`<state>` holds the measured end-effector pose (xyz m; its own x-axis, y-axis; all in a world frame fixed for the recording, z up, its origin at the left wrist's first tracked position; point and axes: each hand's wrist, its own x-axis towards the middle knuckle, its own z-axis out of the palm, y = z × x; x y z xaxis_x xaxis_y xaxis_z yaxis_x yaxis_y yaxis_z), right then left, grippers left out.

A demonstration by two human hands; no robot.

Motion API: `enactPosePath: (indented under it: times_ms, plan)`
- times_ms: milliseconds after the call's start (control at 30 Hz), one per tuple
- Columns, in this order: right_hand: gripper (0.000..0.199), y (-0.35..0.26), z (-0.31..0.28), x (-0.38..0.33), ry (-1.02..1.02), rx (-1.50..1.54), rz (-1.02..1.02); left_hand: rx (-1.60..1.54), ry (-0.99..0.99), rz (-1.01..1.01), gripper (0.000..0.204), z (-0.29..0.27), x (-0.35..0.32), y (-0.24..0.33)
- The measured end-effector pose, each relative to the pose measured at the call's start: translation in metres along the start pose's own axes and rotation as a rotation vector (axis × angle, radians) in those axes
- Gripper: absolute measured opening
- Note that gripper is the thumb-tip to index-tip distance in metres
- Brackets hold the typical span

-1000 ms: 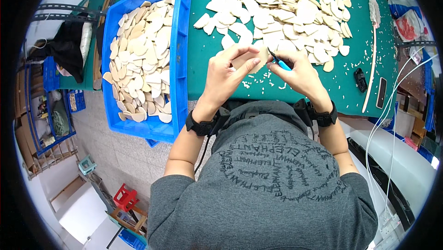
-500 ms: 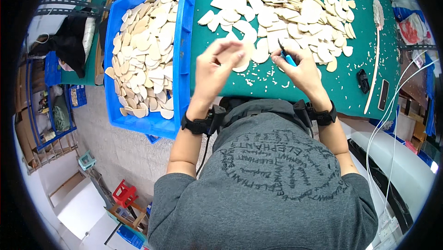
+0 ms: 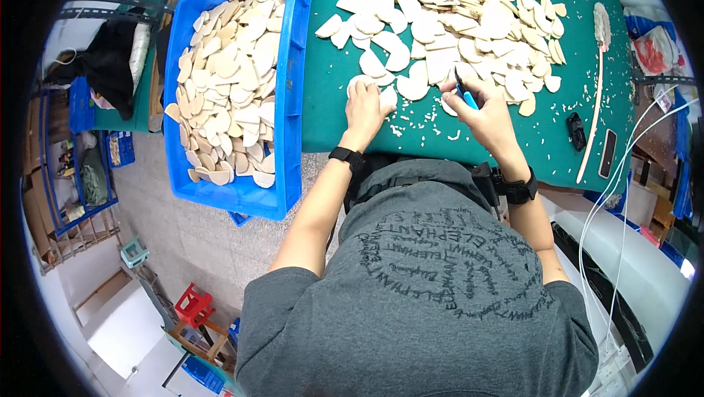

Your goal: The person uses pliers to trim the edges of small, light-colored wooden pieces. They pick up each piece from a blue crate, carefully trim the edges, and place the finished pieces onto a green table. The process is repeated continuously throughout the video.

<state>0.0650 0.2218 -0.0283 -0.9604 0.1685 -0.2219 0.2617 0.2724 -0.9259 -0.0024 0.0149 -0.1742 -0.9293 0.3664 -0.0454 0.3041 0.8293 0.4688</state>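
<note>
Flat cream-coloured pieces (image 3: 469,19), mostly rounded or half-round, lie in a loose heap on the green table. At the heap's near-left edge my left hand (image 3: 364,109) is lowered, back up, its fingers closed over a cream piece (image 3: 387,98); the fingertips are partly hidden. My right hand (image 3: 484,118) is closed round a small blue-handled cutting tool (image 3: 469,98) with a dark pointed tip, which points away from me. The tool's exact kind is hard to make out. Next to the right hand lies another rounded cream piece (image 3: 413,82).
A blue crate (image 3: 295,104) full of similar pieces stands on the left. Small white scraps (image 3: 422,118) dot the green table (image 3: 440,146). On the right lie a long thin stick with a fuzzy head (image 3: 595,104), a black gadget (image 3: 576,130) and a phone-like slab (image 3: 608,153); white cables (image 3: 620,170) hang beyond.
My left hand, raised and blurred with a cream piece before, has come down onto the table by the pieces. My right hand keeps the blue tool and has barely shifted.
</note>
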Motion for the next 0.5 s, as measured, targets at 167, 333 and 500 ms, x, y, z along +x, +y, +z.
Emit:
enactPosePath:
  times_ms: [167,333,500]
  plan:
    - [0.022,0.004,0.003,-0.002,-0.081,-0.16,0.001,-0.674,-0.194,-0.167,0.025,-0.026,0.005,0.004]
    - [0.027,0.005,0.008,0.0,-0.132,-0.167,-0.074,-1.021,-0.131,-0.05,0.025,-0.087,-0.004,0.046]
    - [0.027,-0.009,0.008,0.001,-0.103,-0.132,-0.119,-0.996,-0.043,0.0,0.025,-0.117,-0.008,0.069]
